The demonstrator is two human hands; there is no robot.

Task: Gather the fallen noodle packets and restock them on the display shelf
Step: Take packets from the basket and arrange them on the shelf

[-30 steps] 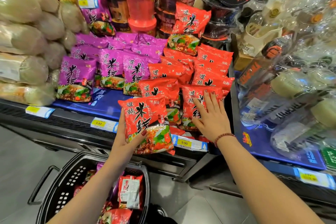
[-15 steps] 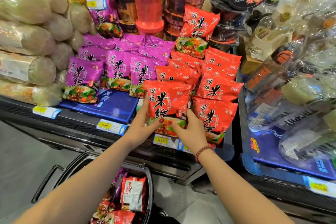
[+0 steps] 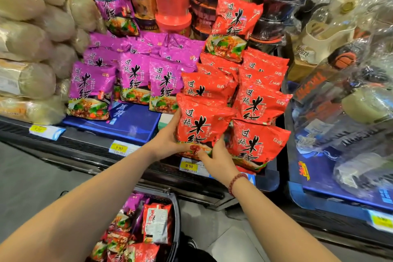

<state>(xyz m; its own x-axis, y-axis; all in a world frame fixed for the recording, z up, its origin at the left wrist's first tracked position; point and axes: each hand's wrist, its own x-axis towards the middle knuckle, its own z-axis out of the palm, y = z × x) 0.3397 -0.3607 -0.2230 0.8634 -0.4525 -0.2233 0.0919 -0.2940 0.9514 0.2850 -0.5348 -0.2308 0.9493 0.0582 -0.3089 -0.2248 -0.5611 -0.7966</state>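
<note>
Broadly, the display shelf (image 3: pixel 80 144) fills the upper two thirds of the frame, with purple packets (image 3: pixel 131 76) banked left of centre and red packets (image 3: pixel 259 100) stacked right of centre. At bottom centre, a black basket (image 3: pixel 175 219) holds spare packets (image 3: pixel 157 221), which I take to be waiting to go up. At centre frame the red noodle packet (image 3: pixel 202 125) stands upright at the front of the red stack, touching its neighbours. The left hand (image 3: pixel 168 142) grips its lower left edge, thumb across the front; the right hand (image 3: pixel 219 159) pinches its lower right corner. It looks light, puffy and slick-filmed, probably with brittle contents, so I would hold it by the side seams and seat it gently rather than squeeze the middle.
</note>
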